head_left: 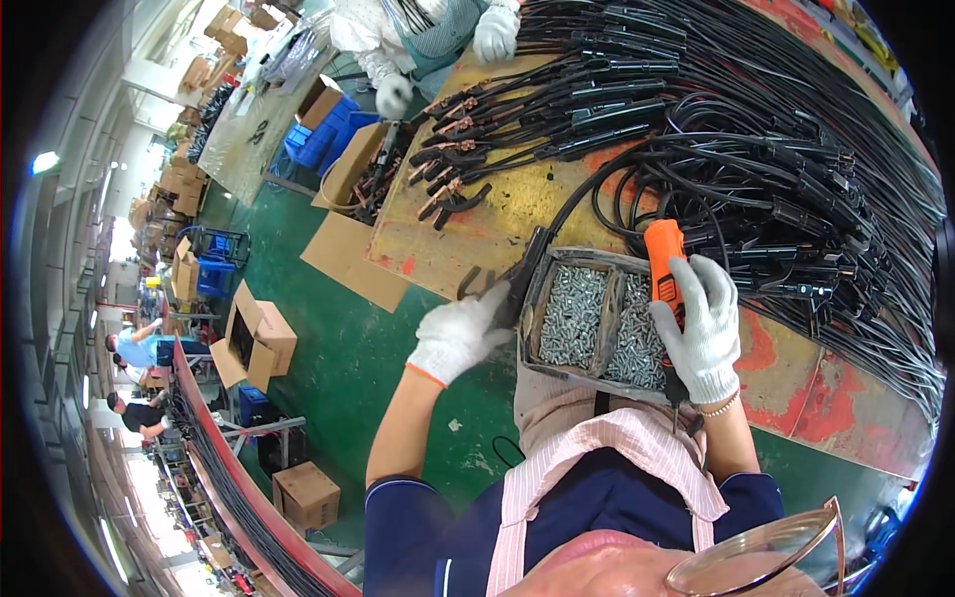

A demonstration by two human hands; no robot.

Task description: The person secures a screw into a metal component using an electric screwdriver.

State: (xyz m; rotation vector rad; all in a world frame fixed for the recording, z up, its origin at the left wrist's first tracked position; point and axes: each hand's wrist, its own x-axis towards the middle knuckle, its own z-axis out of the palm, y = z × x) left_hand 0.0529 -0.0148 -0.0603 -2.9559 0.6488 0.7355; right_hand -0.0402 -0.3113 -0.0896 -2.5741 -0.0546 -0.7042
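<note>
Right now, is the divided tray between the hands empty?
Not empty: silvery screws lie in both compartments of the tray. Whether it is brim-full, I cannot tell.

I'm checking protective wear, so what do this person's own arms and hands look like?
The left hand and right hand wear white knit gloves; the left cuff is edged orange. A thin, beaded-looking bracelet circles the right wrist. The navy sleeves are short, the left one pale-edged, leaving both forearms uncovered.

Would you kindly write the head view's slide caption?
Left hand holds a black handle, right hand an orange tool, a screw tray between.
</note>
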